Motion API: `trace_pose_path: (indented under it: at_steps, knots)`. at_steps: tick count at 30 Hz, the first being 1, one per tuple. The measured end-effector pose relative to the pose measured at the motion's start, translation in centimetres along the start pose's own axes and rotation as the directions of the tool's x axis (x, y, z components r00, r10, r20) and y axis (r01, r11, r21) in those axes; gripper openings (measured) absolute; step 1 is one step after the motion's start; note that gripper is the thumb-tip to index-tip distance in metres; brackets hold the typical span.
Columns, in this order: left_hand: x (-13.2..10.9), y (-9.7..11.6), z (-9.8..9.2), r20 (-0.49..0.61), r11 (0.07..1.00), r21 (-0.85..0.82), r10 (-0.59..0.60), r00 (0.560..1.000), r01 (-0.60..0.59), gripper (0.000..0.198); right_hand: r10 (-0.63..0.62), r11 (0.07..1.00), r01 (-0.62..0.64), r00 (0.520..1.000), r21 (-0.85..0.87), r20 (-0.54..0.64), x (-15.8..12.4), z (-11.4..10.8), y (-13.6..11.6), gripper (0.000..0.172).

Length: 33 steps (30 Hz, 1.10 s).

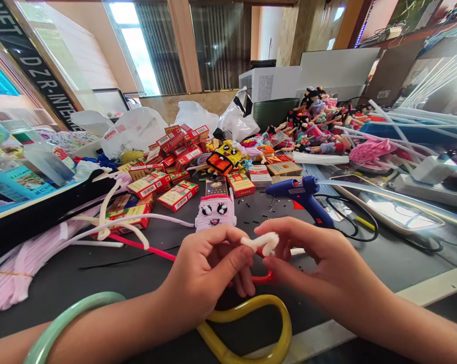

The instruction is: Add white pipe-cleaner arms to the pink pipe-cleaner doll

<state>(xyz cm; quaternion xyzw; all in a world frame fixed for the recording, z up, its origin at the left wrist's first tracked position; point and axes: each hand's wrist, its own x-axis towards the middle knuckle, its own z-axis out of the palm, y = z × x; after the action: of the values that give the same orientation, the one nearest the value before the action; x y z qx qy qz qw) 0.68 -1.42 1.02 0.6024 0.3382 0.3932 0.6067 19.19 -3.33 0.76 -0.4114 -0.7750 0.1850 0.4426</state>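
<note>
White pipe cleaner is pinched by left hand and right hand. Burns could be caused by the glue gun.

Our right hand curls just below the blue hot glue gun, fingertips pinched toward our left hand, whose thumb presses inward. Our left forearm and right forearm angle up from below, bare.

Tall windows with dark blinds admit daylight.
</note>
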Motion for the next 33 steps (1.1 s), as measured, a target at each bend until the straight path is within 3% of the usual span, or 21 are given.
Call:
trace_pose_path:
  at_steps: [2, 6, 13, 23, 26, 30, 33]
  knots:
    - [0.1, 0.0, 0.0, -0.021, 0.999, -0.033, -0.013, 1.000, 0.013, 0.025, 0.001, 0.999, 0.001, 0.999, -0.053, 0.035, 0.2, -0.2, 0.0, 0.012]
    - [0.1, 0.0, 0.0, -0.025, 0.996, -0.078, -0.052, 0.998, 0.050, 0.030, -0.046, 0.995, 0.047, 0.999, -0.090, 0.021, 0.3, -0.5, -0.1, 0.017]
    - [0.0, 0.3, -0.1, 0.064, 0.994, -0.065, -0.079, 0.995, 0.083, 0.035, -0.087, 0.993, 0.088, 0.996, -0.077, 0.015, 0.1, -1.1, -0.7, 0.019]
    - [0.1, 0.5, 0.1, 0.098, 0.993, -0.116, 0.005, 0.995, 0.007, 0.023, -0.103, 0.995, 0.104, 0.989, -0.004, 0.109, 0.1, -1.1, -0.5, 0.019]
    - [0.1, 0.4, 0.1, 0.079, 0.994, -0.110, 0.004, 0.997, 0.005, 0.022, -0.120, 0.991, 0.124, 0.990, -0.050, 0.081, 0.0, -1.0, -0.3, 0.017]
    - [0.0, 0.3, -0.1, 0.015, 0.999, -0.045, 0.010, 1.000, -0.009, 0.023, -0.201, 0.956, 0.180, 0.977, -0.233, -0.072, -0.1, -1.1, -0.4, 0.011]
    - [-0.3, 0.3, 0.0, -0.113, 0.997, 0.016, 0.081, 0.990, -0.080, 0.024, -0.287, 0.911, 0.282, 0.958, -0.302, 0.028, -0.2, -1.4, -0.7, 0.018]
